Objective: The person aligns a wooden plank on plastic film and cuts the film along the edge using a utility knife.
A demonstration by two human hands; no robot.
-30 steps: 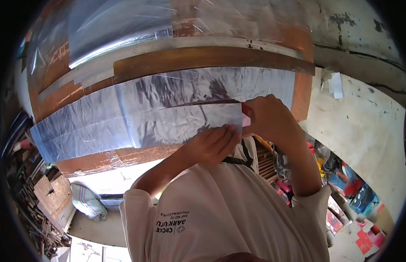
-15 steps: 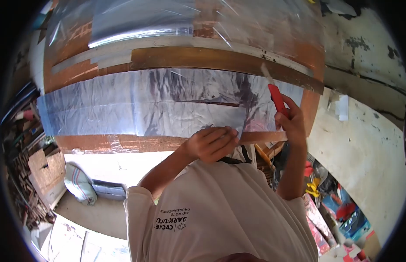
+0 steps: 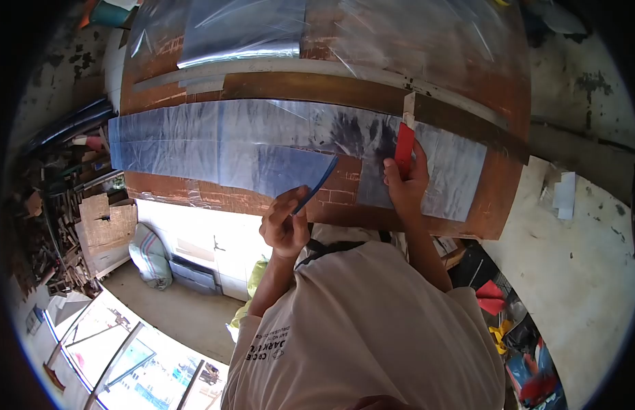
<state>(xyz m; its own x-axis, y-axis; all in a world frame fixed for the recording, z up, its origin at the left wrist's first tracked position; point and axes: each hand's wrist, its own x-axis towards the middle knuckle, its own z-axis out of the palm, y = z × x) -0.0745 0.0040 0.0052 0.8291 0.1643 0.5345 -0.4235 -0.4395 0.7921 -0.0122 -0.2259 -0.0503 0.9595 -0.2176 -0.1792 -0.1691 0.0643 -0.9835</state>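
A long strip of clear bluish plastic sheet lies across a brown board. Its lower part is parted by a cut, with brown board showing through the gap. My left hand is closed on the lifted edge of the near flap, which curls up toward the hand. In my right hand is a red utility knife, held upright with its pale blade pointing away from me. That hand is over the sheet, to the right of the gap.
A brown straight bar lies along the sheet's far edge. Beyond it, more clear film covers the board. A pale panel stands at the right. Scrap wood is piled at the left, near a stuffed sack.
My left hand has drawn the near flap to the left and toward me, widening the narrow slit into a gap. The knife has shifted slightly left and stands more upright. The view has turned.
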